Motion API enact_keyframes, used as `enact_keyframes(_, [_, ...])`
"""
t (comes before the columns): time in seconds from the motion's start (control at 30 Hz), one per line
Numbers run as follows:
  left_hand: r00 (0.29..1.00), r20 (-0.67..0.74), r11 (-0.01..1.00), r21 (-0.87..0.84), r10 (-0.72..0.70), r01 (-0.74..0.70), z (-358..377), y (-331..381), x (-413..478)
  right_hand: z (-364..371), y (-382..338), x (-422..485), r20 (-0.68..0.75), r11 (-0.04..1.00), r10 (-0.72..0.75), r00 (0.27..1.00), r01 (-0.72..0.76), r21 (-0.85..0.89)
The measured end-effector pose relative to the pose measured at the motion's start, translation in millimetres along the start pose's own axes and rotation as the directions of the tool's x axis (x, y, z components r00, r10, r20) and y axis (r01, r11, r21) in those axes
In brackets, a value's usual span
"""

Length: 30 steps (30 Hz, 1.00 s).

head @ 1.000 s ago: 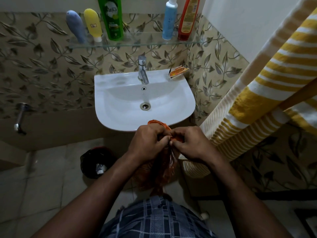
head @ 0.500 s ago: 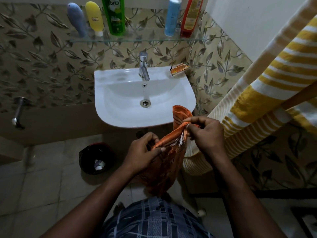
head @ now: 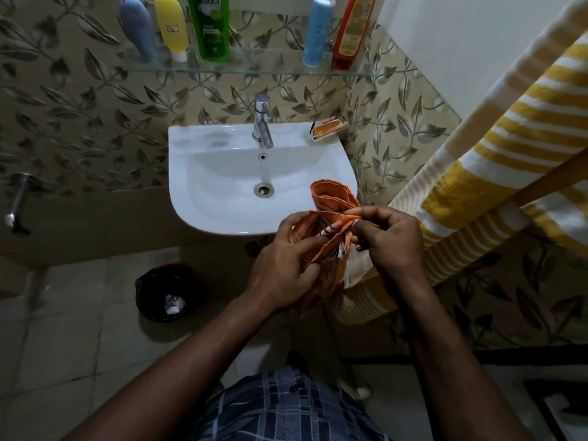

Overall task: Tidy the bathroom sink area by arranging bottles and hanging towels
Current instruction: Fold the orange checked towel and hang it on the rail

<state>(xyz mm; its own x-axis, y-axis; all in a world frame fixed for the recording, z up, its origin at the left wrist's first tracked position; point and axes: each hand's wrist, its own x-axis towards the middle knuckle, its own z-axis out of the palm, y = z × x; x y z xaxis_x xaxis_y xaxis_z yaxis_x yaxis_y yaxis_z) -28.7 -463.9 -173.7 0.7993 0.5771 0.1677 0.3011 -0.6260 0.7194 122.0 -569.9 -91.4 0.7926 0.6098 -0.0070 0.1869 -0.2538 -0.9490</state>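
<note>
I hold the orange towel (head: 331, 230) bunched in front of the sink (head: 222, 192), my left hand (head: 283, 268) gripping its body and my right hand (head: 386, 240) pinching the fringed edge, probably to find a corner so it opens flat for hanging.

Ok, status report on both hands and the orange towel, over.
Left hand and right hand both grip the orange towel, bunched, at the sink front edge. Not yet hung. Yellow striped towel hangs close on the right.

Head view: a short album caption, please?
Tidying up: left hand and right hand grip an orange towel by the sink.
</note>
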Motion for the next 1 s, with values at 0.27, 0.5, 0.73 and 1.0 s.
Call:
enact_keyframes(0.27, [0.989,0.145,0.924,-0.382,0.038,0.020,-13.7,-9.2,31.8,-7.8,-4.8,0.8,0.035,1.000,-0.019,0.999,0.020,-0.010])
enact_keyframes(0.5, [0.959,-0.249,0.989,-0.021,0.137,-0.147,-8.1,-6.4,27.6,-9.5,-7.0,1.6,0.021,1.000,-0.017,1.000,0.017,-0.011])
enact_keyframes(0.73, [0.967,-0.104,0.971,0.067,0.234,-0.228,-10.6,2.7,36.5,-7.4,-10.1,7.0,0.042,0.999,-0.028,0.999,0.029,-0.032])
enact_keyframes(1.0, [0.997,-0.073,0.970,-0.242,0.010,-0.027,-17.7,-14.0,35.7,-9.1,-12.6,13.7,0.034,0.997,-0.042,0.999,0.044,-0.060])
